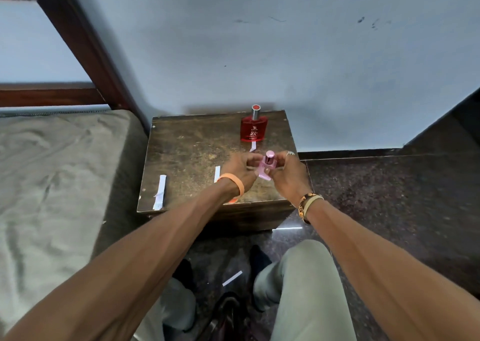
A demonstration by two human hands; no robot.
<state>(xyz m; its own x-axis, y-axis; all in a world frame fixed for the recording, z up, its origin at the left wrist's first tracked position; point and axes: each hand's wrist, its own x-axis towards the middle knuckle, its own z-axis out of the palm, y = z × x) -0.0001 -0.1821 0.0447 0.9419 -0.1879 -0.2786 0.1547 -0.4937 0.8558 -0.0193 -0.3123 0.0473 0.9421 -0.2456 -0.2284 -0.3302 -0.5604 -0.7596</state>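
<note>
A small pink perfume bottle (pixel 267 166) with a pink metallic cap is held tilted between both hands above the right front part of a worn wooden side table (pixel 192 153). My left hand (pixel 240 170) grips it from the left with curled fingers, an orange band on that wrist. My right hand (pixel 288 174) grips it from the right, a ring on one finger and a bracelet on the wrist. A red perfume bottle (pixel 253 129) with a silver cap stands upright at the table's back right, apart from the hands.
White tape strips lie on the table: one at the front left (pixel 159 195), one beside the left wrist (pixel 217 173), one below the red bottle (pixel 252 146). A bed with a grey sheet (pixel 52 174) lies to the left. Another strip (pixel 232 278) lies on the dark floor between my knees.
</note>
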